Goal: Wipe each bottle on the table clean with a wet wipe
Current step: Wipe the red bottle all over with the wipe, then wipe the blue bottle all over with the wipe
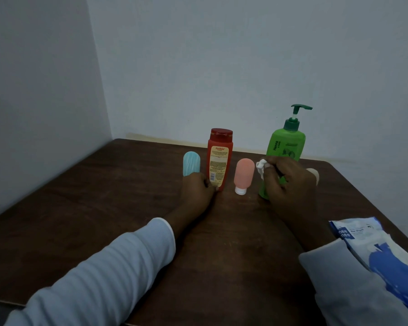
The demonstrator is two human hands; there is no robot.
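Standing in a row near the far edge of the tabletop (104, 208), 4 bottles are seen: a blue tube (191, 163), a red bottle (220, 158), a pink tube (244, 174) and a green pump bottle (286, 144). The red bottle's base is gripped by the left hand (197, 191). A crumpled wet wipe (261, 166) is pinched in the right hand (290, 184), in front of the green pump bottle. A wipes pack (386, 250) lies at the right edge.

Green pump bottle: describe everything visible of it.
The green pump bottle looks like glossy plastic, bright green with a darker green collar and pump head, nozzle pointing right. It stands on the brown table near the back wall. Its label reads Henna sideways. The right hand, pinching a crumpled white wipe, covers its lower half and seems to touch it.
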